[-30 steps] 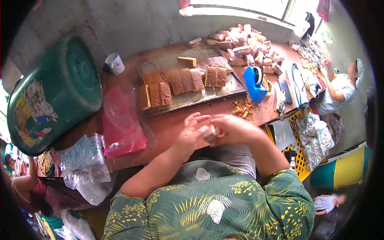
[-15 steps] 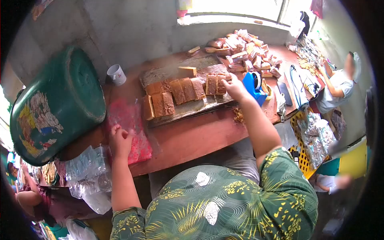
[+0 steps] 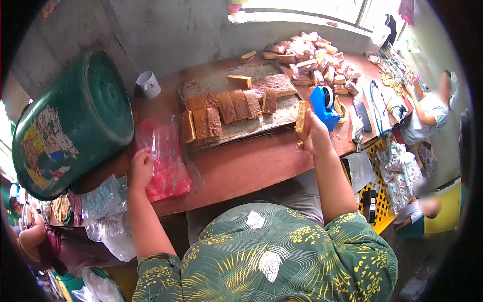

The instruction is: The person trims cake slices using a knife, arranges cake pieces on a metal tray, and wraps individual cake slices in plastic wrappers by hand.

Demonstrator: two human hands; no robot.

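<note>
My right hand (image 3: 316, 133) grips a slice of brown-topped cake (image 3: 301, 117), held upright over the table in front of the tray. The tray (image 3: 236, 132) carries several more slices (image 3: 205, 122), one single slice (image 3: 269, 100) and an uncut strip of cake (image 3: 274, 84) at its back. My left hand (image 3: 142, 168) is over the left edge of a flat stack of clear plastic bags (image 3: 168, 176) with red showing through. Its fingers are curled together; whether they pinch a bag is hidden.
Wrapped slices (image 3: 322, 63) are heaped at the back, beside a blue tape dispenser (image 3: 323, 108). A white mug (image 3: 148, 84) and a large green tub (image 3: 75, 126) stand left. A co-worker (image 3: 427, 108) handles items at right, above a yellow crate (image 3: 382, 211).
My right hand has lifted a slice off the tray and drawn it right and toward me. My left hand has shifted slightly left and its fingers have closed together.
</note>
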